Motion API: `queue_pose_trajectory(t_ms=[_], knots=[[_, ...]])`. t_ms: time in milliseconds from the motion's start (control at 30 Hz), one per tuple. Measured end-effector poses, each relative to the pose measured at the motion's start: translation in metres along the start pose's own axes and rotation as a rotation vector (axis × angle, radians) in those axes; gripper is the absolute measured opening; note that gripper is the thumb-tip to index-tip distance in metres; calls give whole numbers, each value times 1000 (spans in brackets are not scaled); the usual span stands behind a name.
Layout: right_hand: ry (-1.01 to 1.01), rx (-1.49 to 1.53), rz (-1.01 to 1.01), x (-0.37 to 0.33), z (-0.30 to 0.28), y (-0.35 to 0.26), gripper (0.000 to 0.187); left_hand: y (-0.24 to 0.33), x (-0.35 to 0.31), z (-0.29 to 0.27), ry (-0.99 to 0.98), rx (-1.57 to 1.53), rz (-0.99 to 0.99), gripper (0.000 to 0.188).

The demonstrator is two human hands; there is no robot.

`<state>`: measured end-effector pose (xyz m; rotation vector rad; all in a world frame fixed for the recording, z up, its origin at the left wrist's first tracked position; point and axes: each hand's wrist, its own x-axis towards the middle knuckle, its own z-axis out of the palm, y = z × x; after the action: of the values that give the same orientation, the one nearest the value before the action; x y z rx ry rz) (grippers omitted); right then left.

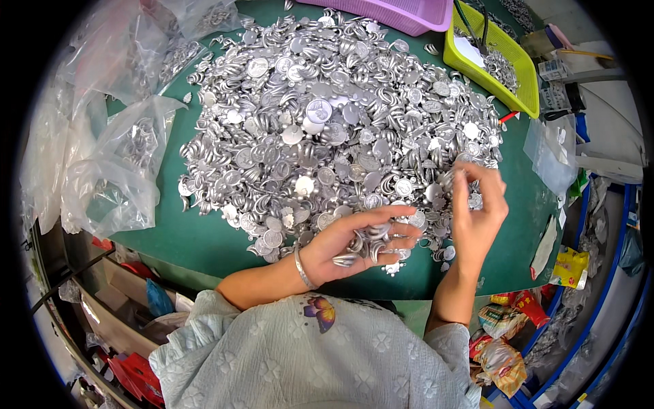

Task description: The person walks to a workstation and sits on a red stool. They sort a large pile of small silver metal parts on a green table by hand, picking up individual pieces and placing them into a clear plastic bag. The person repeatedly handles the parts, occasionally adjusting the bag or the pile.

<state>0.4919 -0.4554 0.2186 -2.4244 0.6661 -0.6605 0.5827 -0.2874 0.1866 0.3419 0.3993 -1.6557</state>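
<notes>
A broad heap of small silver metal pieces (306, 123) covers much of the green tabletop; round coin-like discs and curved, ridged crescents are mixed in it. My left hand (334, 249), palm up with a silver bangle on its wrist, lies at the heap's near edge. Several curved silver pieces (371, 242) rest in that palm, with the fingers bent round them. To its right, my right hand (480, 201) is raised over the heap's right edge, fingers curled and thumb and forefinger close together. Whatever may be between those fingertips is too small to make out.
Clear plastic bags (116, 163) with metal pieces lie on the left. At the back stand a purple basket (409, 15) and a lime-green basket (524, 75), the latter holding pieces and a dark-handled tool. A blue-framed rack (616, 273) is at the right, near a yellow packet (570, 267).
</notes>
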Motion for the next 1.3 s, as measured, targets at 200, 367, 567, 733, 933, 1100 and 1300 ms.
queue_pose_trajectory(t_ms=[200,367,567,733,933,1100,1300], knots=[[-158,224,25,-6,-3,-8,5,-1,2,0,17,10,-24,32],[-43,-410,-49,10,15,6,22,-3,2,-12,-82,92,-99,31],[-22,-262,-17,10,20,7,13,0,4,-15,-72,36,-123,36],[-246,429,40,-4,-9,-7,15,-3,4,9,67,-10,0,37],[-302,234,-48,1,6,-12,22,-8,8,-25,-169,-4,-74,26],[-381,-217,-300,3,28,-15,27,-5,5,-19,-176,60,-199,27],[-263,-296,-438,-7,33,-9,20,-5,7,-23,-105,-7,-171,29]])
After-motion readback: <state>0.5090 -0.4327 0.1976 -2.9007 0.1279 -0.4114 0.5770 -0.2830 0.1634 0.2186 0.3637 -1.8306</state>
